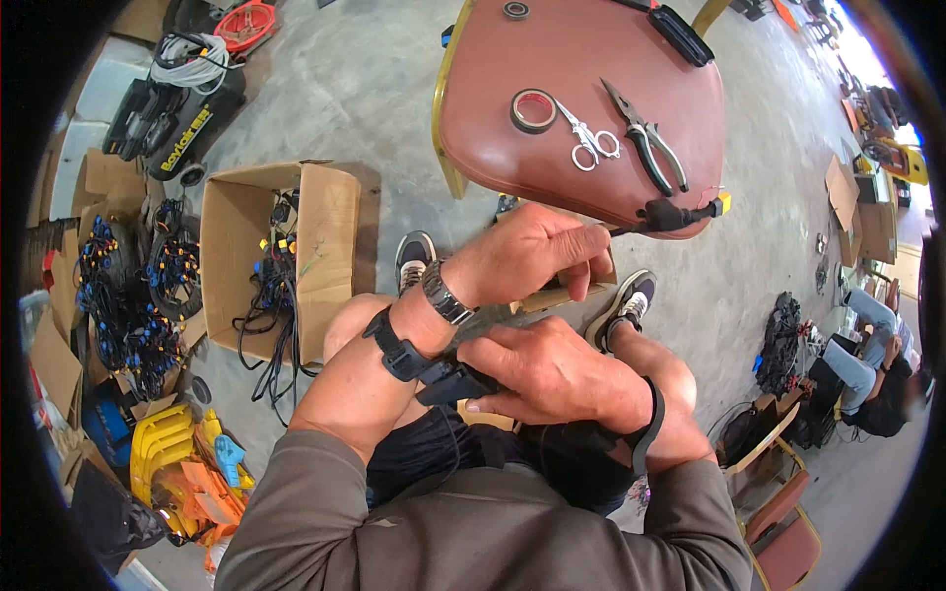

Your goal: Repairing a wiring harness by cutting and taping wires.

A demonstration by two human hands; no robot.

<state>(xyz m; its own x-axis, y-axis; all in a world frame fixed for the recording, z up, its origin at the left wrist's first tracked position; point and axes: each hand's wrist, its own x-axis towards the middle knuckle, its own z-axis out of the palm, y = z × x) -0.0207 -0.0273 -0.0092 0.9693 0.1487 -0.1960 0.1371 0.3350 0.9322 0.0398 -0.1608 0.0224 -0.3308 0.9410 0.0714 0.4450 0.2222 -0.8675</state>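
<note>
Loosely curled left hand (pixel 542 254) outstretched, grip unclear, right hand (pixel 564 374) nearer, pinching black object (pixel 455 386)

Left wrist strap (pixel 398 357) looks matt; watch band (pixel 446 293), glossy metal.

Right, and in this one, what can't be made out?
All in the head view:
Dark item at the right hand: shape partly covered by that hand.
Left hand: whether the curled fingers hold anything, hidden by the hand.
Box between the shoes: contents, mostly blocked by hands.
Chair seat: far end, cut off by the top edge.
Co-worker: actions, too small near the right rim.
</note>
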